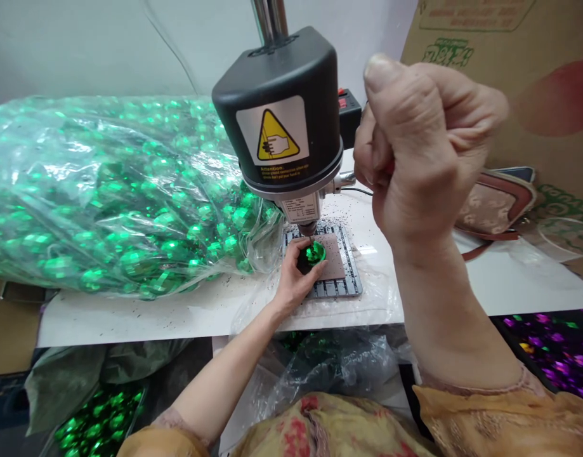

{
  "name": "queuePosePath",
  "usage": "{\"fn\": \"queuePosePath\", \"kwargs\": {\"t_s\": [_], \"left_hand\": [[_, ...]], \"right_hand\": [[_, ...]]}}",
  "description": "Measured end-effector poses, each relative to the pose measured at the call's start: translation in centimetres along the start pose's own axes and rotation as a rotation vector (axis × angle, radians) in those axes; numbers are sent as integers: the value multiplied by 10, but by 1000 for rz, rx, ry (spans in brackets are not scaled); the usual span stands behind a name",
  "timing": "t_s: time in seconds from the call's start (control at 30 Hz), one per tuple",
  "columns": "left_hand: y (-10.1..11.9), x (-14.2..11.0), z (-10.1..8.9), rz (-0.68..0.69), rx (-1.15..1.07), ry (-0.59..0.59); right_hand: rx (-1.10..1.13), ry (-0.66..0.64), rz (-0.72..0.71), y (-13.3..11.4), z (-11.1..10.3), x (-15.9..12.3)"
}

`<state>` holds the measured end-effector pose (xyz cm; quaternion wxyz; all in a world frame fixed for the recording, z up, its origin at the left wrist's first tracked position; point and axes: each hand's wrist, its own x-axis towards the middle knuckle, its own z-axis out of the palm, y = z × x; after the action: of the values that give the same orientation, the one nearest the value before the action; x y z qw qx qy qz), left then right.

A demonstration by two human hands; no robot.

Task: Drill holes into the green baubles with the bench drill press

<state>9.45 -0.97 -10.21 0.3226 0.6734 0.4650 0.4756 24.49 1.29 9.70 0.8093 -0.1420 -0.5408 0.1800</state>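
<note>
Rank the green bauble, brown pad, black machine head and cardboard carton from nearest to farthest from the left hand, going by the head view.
From the left hand:
1. Green bauble: held in its fingers.
2. Brown pad: just to the right, on a grey rack.
3. Black machine head: above and ahead.
4. Cardboard carton: far right, behind.

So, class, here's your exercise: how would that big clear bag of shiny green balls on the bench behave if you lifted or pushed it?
The clear plastic bag will probably feel floppy, since its film wrinkles and sags around its load. The green balls look hollow, so it may be light for its size, though that can't be confirmed here. Pushed across the white table, it would likely slump rather than tip.
</note>
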Motion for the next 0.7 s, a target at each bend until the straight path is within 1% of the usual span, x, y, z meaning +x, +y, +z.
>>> {"fn": "queuePosePath", "kwargs": {"t_s": [0.13, 0.23, 0.3, 0.4, 0.47, 0.6, 0.7], "left_hand": [[-2, -3, 5, -65, -101, 12], [-3, -2, 6, -74, -161, 12], [-3, -1, 6, -78, -173, 5], [-3, -1, 5, -83, -177, -3], [-3, -1, 5, -85, -176, -5], [-3, -1, 5, -84, -186, -4], [-2, -2, 5, -79, -183, 1]], "right_hand": [[-47, -4, 0, -2, 0, -1], [-95, -5, 22, -2, -1, -1], [-101, -11, 10, -2, -2, -4], [-76, 11, -18, -3, -6, -13], [-102, 26, -6, -4, -10, -21], [-162, -12, 7, -6, -17, -35], [-132, -25, -8, -2, -21, -40]]}}
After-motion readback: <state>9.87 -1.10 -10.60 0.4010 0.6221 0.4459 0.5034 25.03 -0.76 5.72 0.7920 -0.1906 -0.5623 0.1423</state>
